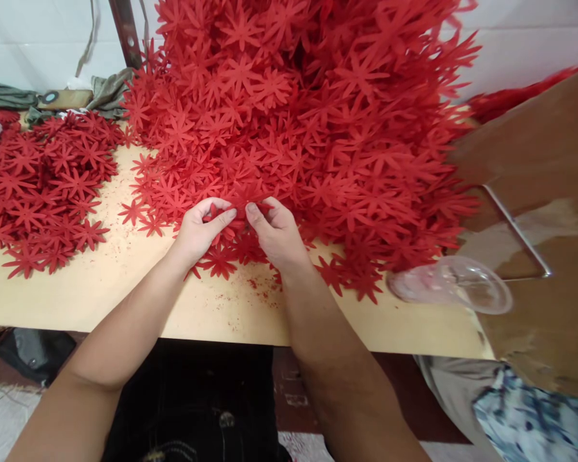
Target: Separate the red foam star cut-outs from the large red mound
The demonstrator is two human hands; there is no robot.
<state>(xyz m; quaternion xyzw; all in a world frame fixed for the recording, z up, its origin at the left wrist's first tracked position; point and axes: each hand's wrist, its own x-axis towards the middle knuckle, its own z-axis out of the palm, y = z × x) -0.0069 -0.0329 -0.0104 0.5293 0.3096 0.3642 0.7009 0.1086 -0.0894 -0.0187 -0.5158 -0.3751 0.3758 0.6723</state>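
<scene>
A red flower-shaped cutout with narrow petals is pinched between my two hands, at the front of a tall heap of similar red cutouts. My left hand grips its left side, thumb on top and fingers curled beneath. On the other side my right hand holds it the same way, the thumb close to the flower's middle. Both thumb tips are a little apart. Most of the fingers under the cutout are hidden. Several loose cutouts lie below my hands on the table.
A smaller pile of red cutouts sits at the left of the pale table. At the right edge a clear plastic cup lies on its side against a brown cardboard sheet. Grey-green cloth rests at the back left. Red crumbs dot the tabletop.
</scene>
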